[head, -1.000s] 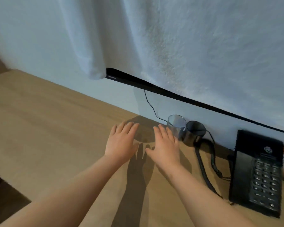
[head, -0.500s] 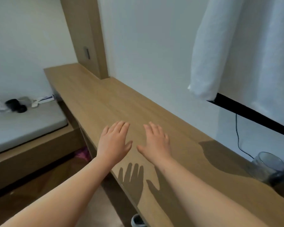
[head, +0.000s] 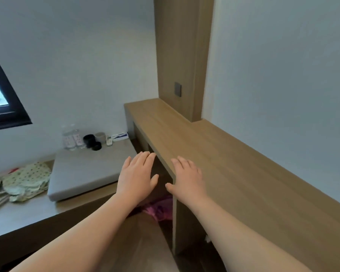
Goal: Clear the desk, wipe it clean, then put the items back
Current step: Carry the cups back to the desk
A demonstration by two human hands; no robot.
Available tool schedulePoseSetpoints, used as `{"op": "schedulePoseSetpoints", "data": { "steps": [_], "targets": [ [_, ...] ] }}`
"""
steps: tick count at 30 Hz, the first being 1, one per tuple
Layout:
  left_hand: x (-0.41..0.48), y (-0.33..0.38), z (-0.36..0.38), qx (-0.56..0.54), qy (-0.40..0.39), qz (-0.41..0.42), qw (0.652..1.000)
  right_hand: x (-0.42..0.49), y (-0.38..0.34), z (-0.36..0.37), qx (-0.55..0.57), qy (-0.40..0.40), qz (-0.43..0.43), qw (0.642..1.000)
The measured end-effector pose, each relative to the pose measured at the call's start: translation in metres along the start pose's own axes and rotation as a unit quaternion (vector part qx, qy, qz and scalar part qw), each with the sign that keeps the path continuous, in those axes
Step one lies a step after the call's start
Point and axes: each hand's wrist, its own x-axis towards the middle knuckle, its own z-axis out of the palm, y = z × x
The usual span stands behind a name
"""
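Two flat, spread hands hold nothing. The right hand (head: pixel 186 179) is over the front edge of the tabletop (head: pixel 243 173); the left hand (head: pixel 136 176) is just off it.

White walls (head: pixel 77 55), wooden column (head: pixel 177 46), dark-framed window (head: pixel 0 95) left, grey cushion (head: pixel 86 169) on low bench (head: pixel 28 213).
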Motion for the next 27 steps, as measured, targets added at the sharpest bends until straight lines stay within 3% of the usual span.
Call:
{"op": "schedulePoseSetpoints", "data": {
  "steps": [13, 27],
  "targets": [
    [0.165, -0.181, 0.071, 0.026, -0.009, -0.141, 0.99, 0.27, -0.068, 0.08, -0.007, -0.06, -0.116, 0.991],
    [0.285, -0.423, 0.159, 0.029, -0.081, -0.212, 0.974, 0.506, -0.191, 0.212, 0.014, -0.156, -0.138, 0.978]
  ]
}}
